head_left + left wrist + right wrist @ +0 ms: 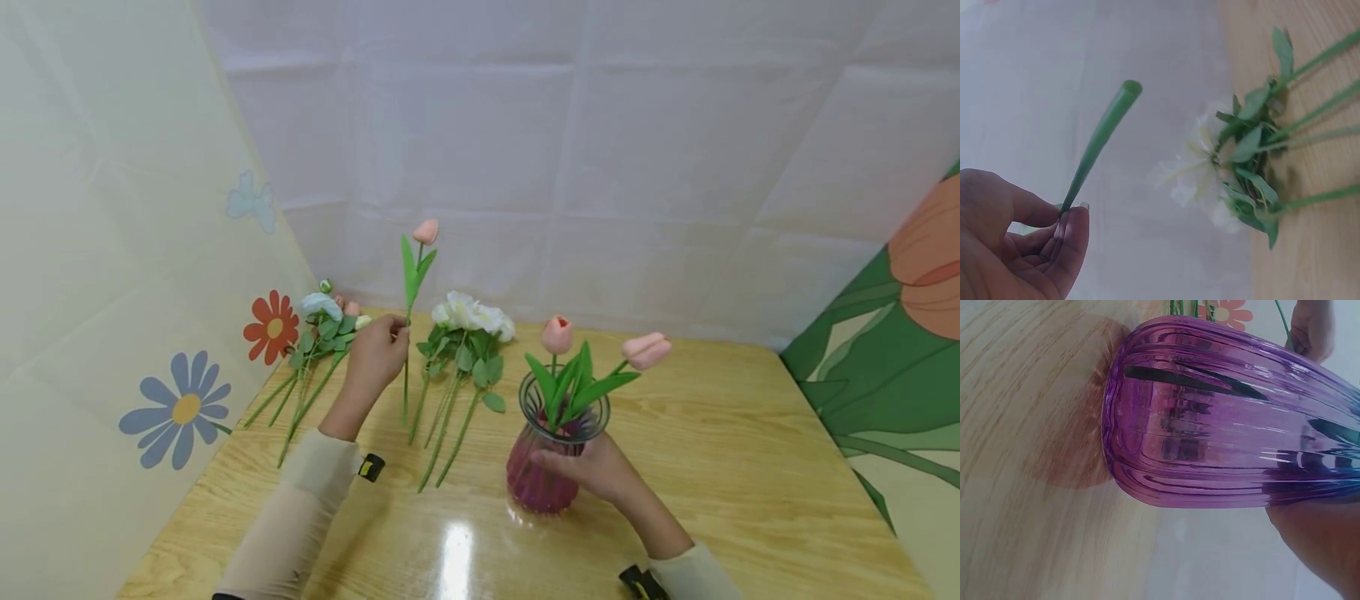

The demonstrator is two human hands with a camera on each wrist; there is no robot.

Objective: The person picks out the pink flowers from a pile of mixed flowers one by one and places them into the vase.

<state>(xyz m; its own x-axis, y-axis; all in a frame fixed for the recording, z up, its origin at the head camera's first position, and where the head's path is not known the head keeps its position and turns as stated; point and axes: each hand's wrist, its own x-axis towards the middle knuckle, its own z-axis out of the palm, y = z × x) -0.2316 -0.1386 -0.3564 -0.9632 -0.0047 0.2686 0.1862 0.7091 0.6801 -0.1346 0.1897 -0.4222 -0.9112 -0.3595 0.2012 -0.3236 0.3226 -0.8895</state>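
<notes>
Between thumb and fingers my left hand (381, 350) pinches the stem of a pink tulip (426, 232), which stands upright with its bloom above the hand. In the left wrist view the stem's cut end (1131, 88) points toward the camera. My right hand (592, 467) grips the ribbed glass vase (536, 479) around its upper body, thumb across the front. The vase is purple-pink below with a clear bluish rim. Two pink tulips (557, 335) with green leaves stand in it, one leaning right. Dark stems show through the glass (1197, 384) in the right wrist view.
White flowers (472, 312) with leafy stems lie on the wooden table (720, 433) between the hands. Further left lies another bunch with a pale bluish-white flower (321, 306) and pink blooms. A white cloth backdrop (465, 142) rises behind; printed flower panels stand at both sides.
</notes>
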